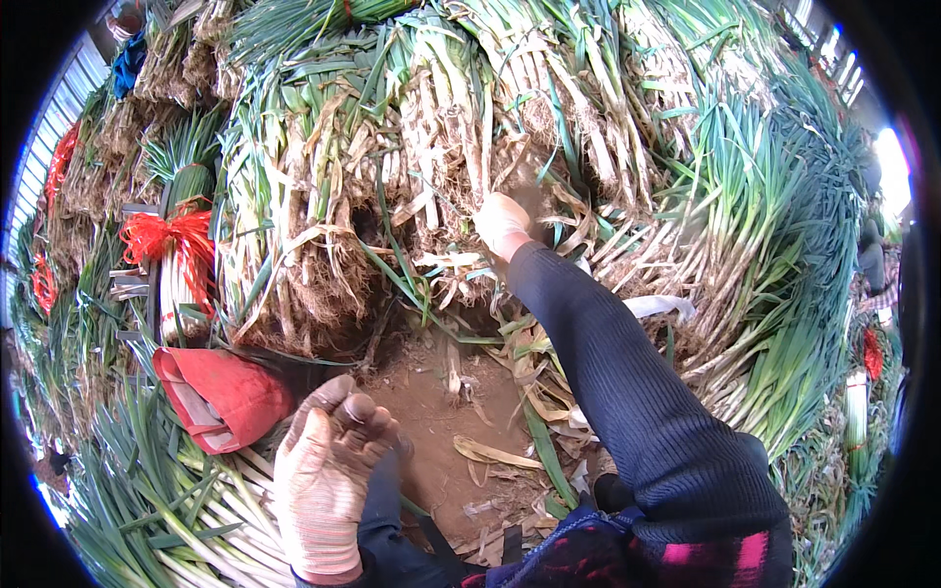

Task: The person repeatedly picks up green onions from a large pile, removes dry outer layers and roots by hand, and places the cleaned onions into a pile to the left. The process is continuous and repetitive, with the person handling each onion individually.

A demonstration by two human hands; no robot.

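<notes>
Long green onions with rooty, soil-covered ends [441,140] are heaped in front of me. My right hand [503,220], in a pale work glove, reaches to the roots and dry leaves at the middle of the heap; its fingers are partly hidden, and whether they grip a stalk is unclear. Palm up, my left hand [334,448] wears a soiled, pale knit glove; its fingers are bent and apart with nothing in them. Close beside it lies a red folded cloth or bag [224,400]. Cleaner onions with white stems [235,500] lie at lower left.
A bundle of onions [180,279] tied with red plastic ribbon [173,239] stands at left. Dry leaves [500,454] litter the dirt floor [434,441]. More onions [779,309] are piled at right, beyond a white scrap [662,306]. A tied bundle [856,419] stands at far right.
</notes>
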